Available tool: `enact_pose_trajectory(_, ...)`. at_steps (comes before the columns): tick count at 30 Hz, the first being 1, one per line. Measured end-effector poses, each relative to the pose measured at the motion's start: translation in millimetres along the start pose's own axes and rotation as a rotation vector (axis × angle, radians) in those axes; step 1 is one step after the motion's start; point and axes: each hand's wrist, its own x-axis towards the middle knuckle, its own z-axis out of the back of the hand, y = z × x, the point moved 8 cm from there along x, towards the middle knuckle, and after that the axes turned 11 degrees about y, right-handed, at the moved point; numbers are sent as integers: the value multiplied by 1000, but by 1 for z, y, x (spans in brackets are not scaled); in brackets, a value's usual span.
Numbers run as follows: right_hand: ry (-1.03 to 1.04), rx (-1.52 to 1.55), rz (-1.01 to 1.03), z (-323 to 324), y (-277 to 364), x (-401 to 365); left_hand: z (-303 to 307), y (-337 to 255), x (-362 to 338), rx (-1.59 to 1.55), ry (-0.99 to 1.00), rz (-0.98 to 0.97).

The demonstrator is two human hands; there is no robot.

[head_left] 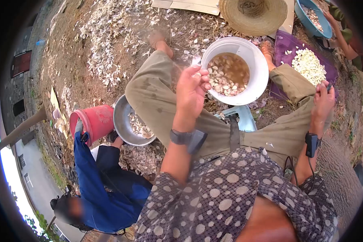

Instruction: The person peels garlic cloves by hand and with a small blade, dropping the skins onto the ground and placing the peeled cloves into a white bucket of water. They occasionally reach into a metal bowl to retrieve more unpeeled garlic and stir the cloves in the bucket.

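Note:
My left hand (192, 88) is raised at the left rim of a white bucket (261, 74), its fingers closed in a pinch. A small whitish scrap, like garlic skin (196, 61), shows at the fingertips. Unpeeled garlic cloves (226, 85) lie in brownish water inside the bucket. Over my right knee, my right hand (323, 103) is closed on a small dark tool (329, 86), whose kind I cannot make out. Beyond that hand, a pile of peeled garlic cloves (308, 66) rests on a purple cloth (284, 52).
A straw hat (266, 20) lies beyond the bucket. One person in blue (97, 181) sits at left by a red bucket (97, 121) and a metal basin (127, 135). Another person's arm (343, 40) reaches toward a blue basin (326, 30). A light-blue plastic piece (246, 117) sits between my legs.

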Motion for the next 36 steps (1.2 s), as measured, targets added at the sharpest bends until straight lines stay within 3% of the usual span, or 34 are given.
enact_pose_trajectory(5, 522, 173, -130, -171, 7, -87, -27, 11, -13, 61, 100, 62)
enact_pose_trajectory(10, 782, 112, -123, -232, 20, -144, -40, 23, -39, 48, 197, 138)
enact_pose_trajectory(13, 782, 10, -78, -239, 23, -163, -44, 36, -52, 90, 148, 115)
enact_pose_trajectory(18, 709, -256, 214, -231, 51, -182, -54, 53, -64, 121, -23, 74)
enact_pose_trajectory(19, 701, -307, 258, -227, 47, -183, -51, 53, -62, 69, 107, 65)
enact_pose_trajectory(23, 629, -369, 397, -209, 70, -183, -54, 61, -60, 52, -23, 78)
enact_pose_trajectory(36, 621, -624, 477, -207, 53, -186, -74, 81, -67, 170, 127, 73)
